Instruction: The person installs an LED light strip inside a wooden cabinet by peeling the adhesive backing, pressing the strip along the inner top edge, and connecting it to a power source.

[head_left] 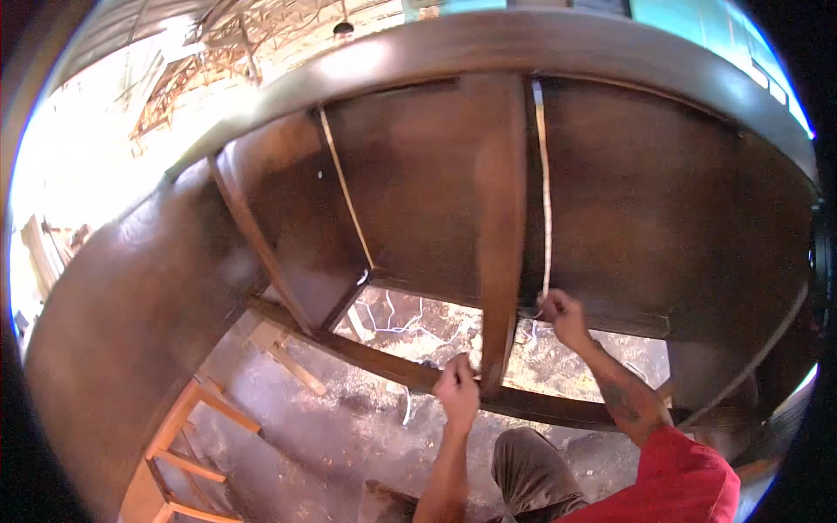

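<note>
A large dark-brown wooden cabinet [610,192] with open bottom frames fills the view. My right hand [565,314] is closed on the lower end of a pale narrow strip [547,209], which runs vertically down the back panel beside a central post [499,227]. My left hand [458,390] is lower, in front of the bottom rail [392,370], fingers pinched; what they hold is too small to make out. A second pale strip [344,183] runs down the left compartment.
Orange-brown wooden frames [187,410] and loose battens [296,366] lie at lower left on the dusty floor [305,444]. White cables [405,327] show through the cabinet's bottom opening. A roof structure [183,52] is overhead; a turquoise wall [689,26] stands behind.
</note>
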Tool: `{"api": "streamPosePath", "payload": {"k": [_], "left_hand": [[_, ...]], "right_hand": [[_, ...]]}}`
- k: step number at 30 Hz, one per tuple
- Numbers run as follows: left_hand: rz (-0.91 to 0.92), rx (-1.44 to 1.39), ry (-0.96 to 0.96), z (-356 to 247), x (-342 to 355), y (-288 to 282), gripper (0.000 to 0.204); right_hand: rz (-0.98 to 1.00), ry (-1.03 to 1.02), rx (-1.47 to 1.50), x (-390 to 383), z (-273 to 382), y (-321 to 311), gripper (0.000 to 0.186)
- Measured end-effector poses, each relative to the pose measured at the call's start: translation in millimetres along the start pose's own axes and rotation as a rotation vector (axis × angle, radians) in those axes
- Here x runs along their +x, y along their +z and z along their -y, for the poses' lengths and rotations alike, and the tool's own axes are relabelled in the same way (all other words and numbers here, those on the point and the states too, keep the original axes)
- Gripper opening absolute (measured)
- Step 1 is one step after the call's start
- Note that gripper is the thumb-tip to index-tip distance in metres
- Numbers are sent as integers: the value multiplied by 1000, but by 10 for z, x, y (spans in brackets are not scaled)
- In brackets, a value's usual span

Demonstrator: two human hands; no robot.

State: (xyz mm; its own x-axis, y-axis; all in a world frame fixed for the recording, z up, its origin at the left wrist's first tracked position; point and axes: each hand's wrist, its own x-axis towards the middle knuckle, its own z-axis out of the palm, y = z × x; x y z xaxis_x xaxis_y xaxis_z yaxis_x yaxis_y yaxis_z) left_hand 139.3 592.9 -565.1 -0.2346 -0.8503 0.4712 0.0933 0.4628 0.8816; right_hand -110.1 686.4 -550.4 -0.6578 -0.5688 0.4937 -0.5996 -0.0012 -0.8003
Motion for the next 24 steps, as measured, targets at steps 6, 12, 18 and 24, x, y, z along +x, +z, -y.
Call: {"api": "streamPosePath", "payload": {"k": [6,12,18,24], "left_hand": [[96,15,762,-840,-418,207,11],[491,104,321,-718,-292,1314,46],[901,148,30,-930,-161,1519,33],[1008,-226,-332,-734,-245,1551,38]], "right_hand": [[-73,209,392,-215,277,-590,22],[-53,258,755,-263,42,-830,23],[-11,291,887,-228,230,-1142,23],[-79,335,890,-262,188,-1065,27]]}}
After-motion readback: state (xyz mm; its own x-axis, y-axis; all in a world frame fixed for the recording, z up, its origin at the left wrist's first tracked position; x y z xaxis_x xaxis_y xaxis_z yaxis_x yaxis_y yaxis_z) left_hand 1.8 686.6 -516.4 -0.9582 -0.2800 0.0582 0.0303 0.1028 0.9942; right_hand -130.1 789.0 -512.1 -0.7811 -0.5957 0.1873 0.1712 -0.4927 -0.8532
